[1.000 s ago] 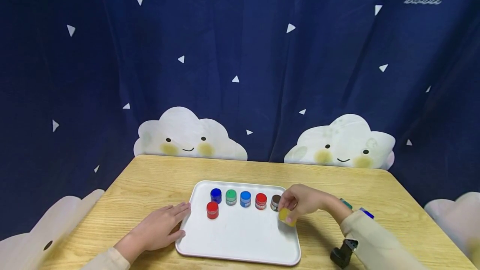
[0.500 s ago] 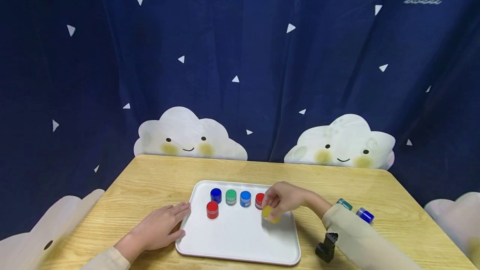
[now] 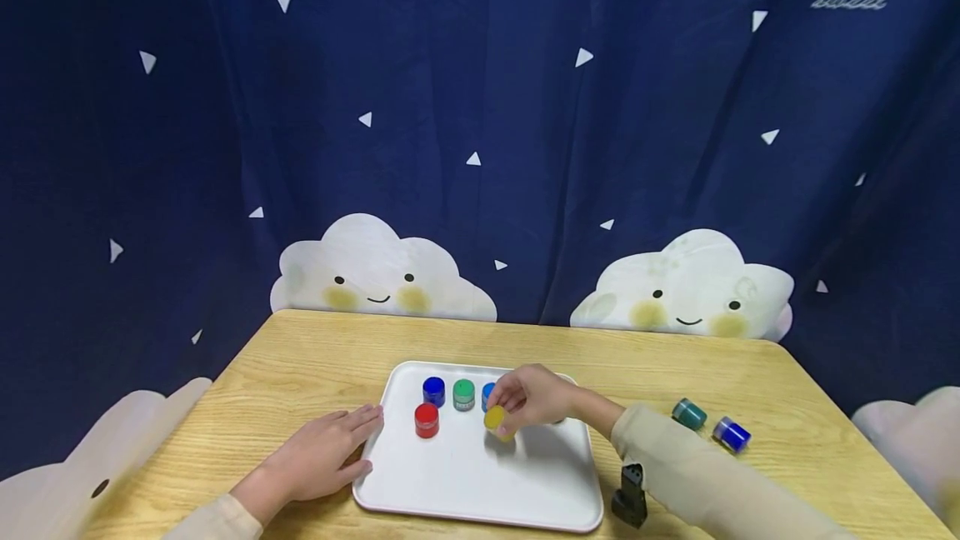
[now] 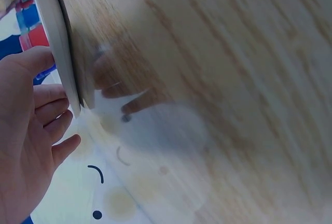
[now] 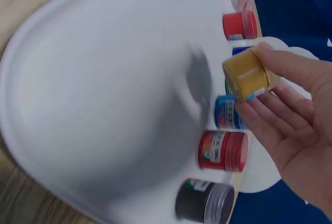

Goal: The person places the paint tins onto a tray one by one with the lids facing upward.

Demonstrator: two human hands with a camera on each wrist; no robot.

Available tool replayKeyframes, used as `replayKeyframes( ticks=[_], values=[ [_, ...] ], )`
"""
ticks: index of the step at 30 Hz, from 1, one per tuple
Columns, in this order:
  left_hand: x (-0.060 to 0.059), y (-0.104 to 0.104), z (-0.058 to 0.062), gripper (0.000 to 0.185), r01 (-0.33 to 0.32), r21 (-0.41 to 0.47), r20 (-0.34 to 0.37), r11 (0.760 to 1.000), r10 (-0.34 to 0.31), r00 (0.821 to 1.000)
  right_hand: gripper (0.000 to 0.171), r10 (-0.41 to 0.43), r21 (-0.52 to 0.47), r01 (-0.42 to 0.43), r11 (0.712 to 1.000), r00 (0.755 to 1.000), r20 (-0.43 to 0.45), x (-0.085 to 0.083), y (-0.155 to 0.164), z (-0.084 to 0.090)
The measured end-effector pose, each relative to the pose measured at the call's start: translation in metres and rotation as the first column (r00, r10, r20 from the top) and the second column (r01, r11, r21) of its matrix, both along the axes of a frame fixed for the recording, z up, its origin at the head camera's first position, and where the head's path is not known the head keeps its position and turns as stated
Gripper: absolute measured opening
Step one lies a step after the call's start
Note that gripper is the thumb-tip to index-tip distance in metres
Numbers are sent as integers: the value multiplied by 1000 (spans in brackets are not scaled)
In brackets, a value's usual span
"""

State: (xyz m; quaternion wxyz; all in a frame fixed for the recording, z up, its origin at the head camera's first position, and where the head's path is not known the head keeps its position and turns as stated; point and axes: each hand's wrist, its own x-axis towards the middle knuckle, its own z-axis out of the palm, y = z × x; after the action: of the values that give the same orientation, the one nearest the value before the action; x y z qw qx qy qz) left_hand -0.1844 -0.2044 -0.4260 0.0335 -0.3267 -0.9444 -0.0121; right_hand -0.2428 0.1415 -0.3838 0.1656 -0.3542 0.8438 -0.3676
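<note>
Bottom centre of the head view: wooden table, light grain, backed by a navy curtain with white triangles and two smiling cloud prints. More cloud shapes at lower left and lower right corners.

Middle of the table: white tray, rounded corners. On it, back row left to right: dark blue jar, green jar, light blue jar partly hidden by the hand. In front of the dark blue one: red jar, standing alone. Wrist view adds a second red jar and a black jar further along the row, all capped, contents not visible.

Right hand over tray centre, fingertips pinching a yellow jar, held tilted above the tray surface, just in front of the light blue jar.

Left hand flat on the table, fingers relaxed and straight, fingertips touching the tray's left edge.

Right of the tray, on bare table: teal jar and blue jar, both lying on their sides, close together.
</note>
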Motion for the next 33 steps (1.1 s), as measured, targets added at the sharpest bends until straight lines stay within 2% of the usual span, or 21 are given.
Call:
replayKeyframes(
  ticks=[8, 12, 20, 25, 33],
  values=[
    [-1, 0, 1, 59, -10, 5, 5, 1000, 10, 1000, 28, -14, -74, 11, 997, 999, -33, 0, -18, -4],
    [-1, -1, 1, 59, -12, 10, 8, 1000, 12, 1000, 29, -60, -60, 59, 996, 998, -14, 1, -31, -10],
    [-1, -1, 0, 59, 3, 3, -10, 1000, -3, 1000, 27, -148, -64, 143, 988, 985, -93, 3, -48, -23],
    [0, 0, -1, 58, 12, 3, -28, 1000, -12, 1000, 28, -201, -85, 193, 977, 975, -91, 6, -55, -26],
    [-1, 0, -2, 58, 10, 6, -23, 1000, -10, 1000, 25, -231, -114, 219, 969, 968, -95, 9, -60, -28]
  ],
)
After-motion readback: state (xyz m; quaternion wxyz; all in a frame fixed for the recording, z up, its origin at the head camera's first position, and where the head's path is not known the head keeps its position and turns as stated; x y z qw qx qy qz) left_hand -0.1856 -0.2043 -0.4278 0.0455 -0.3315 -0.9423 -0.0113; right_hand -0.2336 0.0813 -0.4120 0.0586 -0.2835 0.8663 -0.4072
